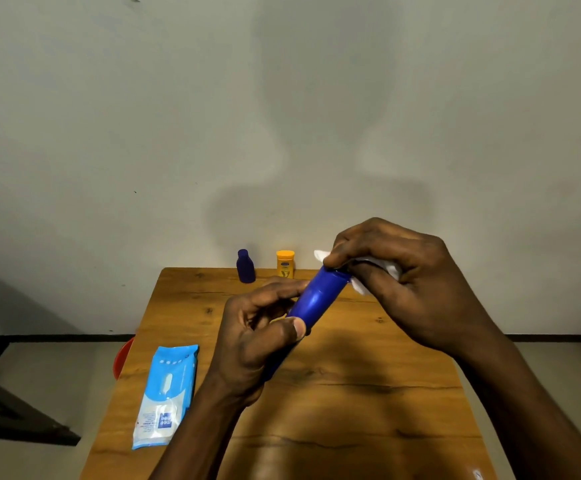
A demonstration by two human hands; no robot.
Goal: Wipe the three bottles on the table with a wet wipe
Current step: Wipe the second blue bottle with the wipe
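At frame centre, my left hand (261, 327) grips the blue plastic bottle (311, 301) tilted, exposing its end to the white wet wipe (379, 268) pinched in my right hand (403, 282).

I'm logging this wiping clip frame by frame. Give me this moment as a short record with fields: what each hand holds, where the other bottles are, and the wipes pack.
left hand: grips the blue bottle, held tilted above the table
right hand: pinches a white wet wipe against the bottle's far end
other bottles: dark blue bottle and yellow bottle, upright at the table's far edge
wipes pack: flat on the table, left side
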